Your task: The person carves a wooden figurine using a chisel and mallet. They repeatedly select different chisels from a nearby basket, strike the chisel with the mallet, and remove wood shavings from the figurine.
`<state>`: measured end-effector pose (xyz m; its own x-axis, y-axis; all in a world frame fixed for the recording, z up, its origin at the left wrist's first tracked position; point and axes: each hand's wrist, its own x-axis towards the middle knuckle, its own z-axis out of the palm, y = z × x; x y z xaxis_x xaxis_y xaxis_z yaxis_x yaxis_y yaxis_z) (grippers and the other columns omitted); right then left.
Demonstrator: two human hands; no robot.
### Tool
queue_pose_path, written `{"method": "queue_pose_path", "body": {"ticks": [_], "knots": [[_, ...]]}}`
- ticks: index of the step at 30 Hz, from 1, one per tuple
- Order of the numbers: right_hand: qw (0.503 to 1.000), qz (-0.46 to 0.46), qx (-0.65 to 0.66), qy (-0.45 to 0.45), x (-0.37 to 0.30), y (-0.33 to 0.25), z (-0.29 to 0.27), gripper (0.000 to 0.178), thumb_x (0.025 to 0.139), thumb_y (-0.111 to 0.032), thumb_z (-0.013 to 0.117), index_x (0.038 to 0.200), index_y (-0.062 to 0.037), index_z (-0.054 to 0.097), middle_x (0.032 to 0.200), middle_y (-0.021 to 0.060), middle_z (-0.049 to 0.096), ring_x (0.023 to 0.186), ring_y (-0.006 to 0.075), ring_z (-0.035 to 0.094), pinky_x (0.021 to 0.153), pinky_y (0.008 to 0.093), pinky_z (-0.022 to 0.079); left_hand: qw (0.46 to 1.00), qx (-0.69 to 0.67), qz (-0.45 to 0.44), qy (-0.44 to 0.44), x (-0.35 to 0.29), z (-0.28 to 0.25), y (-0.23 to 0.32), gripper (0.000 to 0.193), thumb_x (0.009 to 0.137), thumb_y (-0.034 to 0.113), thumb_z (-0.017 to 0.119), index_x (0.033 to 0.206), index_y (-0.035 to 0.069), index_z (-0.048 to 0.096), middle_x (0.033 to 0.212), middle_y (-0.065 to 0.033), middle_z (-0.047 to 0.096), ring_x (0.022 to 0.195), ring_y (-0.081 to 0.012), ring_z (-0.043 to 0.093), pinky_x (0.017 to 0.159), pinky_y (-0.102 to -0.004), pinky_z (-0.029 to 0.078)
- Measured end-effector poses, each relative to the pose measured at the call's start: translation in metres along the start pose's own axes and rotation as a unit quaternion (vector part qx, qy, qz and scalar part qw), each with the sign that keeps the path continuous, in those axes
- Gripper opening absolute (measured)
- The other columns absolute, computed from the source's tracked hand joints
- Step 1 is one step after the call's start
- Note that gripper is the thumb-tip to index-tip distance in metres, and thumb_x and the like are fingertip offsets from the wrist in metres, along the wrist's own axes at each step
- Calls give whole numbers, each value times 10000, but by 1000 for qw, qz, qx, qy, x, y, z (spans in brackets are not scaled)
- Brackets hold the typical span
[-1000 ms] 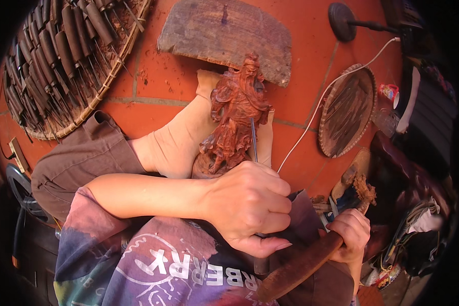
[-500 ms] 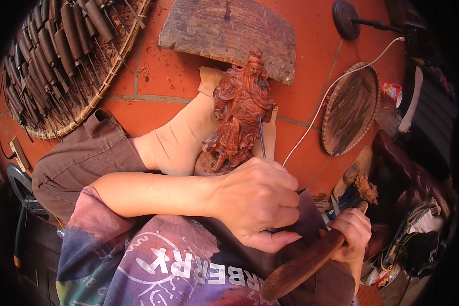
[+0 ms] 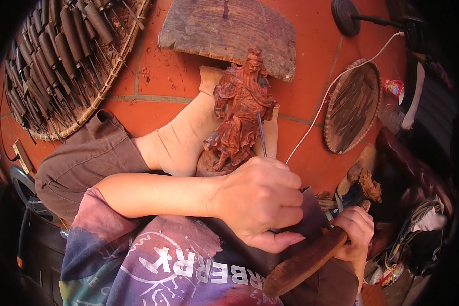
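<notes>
still, left hand (image 3: 260, 204) grips chisel (image 3: 261, 133) at carved figure (image 3: 235, 115), right hand (image 3: 356, 232) grips mallet (image 3: 305, 262), so working spot seems unchanged

My left hand (image 3: 262, 204) curls over the grip of a slim metal tool (image 3: 261, 133), hiding it so only the thin shaft shows, and its tip is too small for me to tell whether it touches the carved reddish wooden figure (image 3: 239, 107), whose base is partly covered by my left forearm (image 3: 158, 196). My right hand (image 3: 354, 229) hides part of the wooden club (image 3: 311, 260) within its fingers. The large tool basket (image 3: 104, 94) is cut off at the top edge, and dark pieces in the small round tray (image 3: 336, 150) blur together.
</notes>
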<state>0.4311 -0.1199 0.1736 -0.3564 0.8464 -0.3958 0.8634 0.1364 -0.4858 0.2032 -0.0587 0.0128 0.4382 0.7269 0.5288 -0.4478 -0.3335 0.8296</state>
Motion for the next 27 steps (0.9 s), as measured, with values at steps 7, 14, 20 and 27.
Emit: {"method": "queue_pose_path", "body": {"ticks": [7, 14, 20, 27], "knots": [[1000, 0, -2, 1, 0, 0, 0, 292, 543, -127, 790, 797, -43, 673, 737, 81, 628, 619, 258, 617, 578, 351, 486, 1000, 9, 13, 20, -2, 5, -5, 360, 743, 314, 696, 545, 105, 479, 589, -17, 452, 543, -199, 502, 432, -315, 360], [1000, -14, 3, -4, 1, 2, 0, 328, 563, -130, 828, 800, -39, 620, 681, 78, 570, 588, 266, 577, 558, 353, 449, 1000, -9, 0, 12, -2, 4, -3, 350, 694, 305, 734, 555, 88, 497, 581, -29, 424, 548, -229, 475, 443, -367, 353], [1000, -17, 3, -3, 1, 4, 2, 335, 559, -128, 830, 804, -40, 620, 683, 78, 571, 589, 265, 576, 557, 352, 451, 1000, 7, 6, -9, 0, 0, 0, 349, 696, 305, 733, 556, 88, 497, 580, -28, 424, 544, -226, 472, 443, -366, 355], [1000, -10, 4, -7, 2, 1, 0, 301, 548, -119, 782, 804, -38, 648, 718, 82, 603, 612, 260, 606, 567, 351, 471, 1000, 17, 9, 11, -2, 6, -3, 365, 728, 321, 712, 547, 107, 478, 585, -17, 436, 536, -202, 482, 431, -331, 341]]}}
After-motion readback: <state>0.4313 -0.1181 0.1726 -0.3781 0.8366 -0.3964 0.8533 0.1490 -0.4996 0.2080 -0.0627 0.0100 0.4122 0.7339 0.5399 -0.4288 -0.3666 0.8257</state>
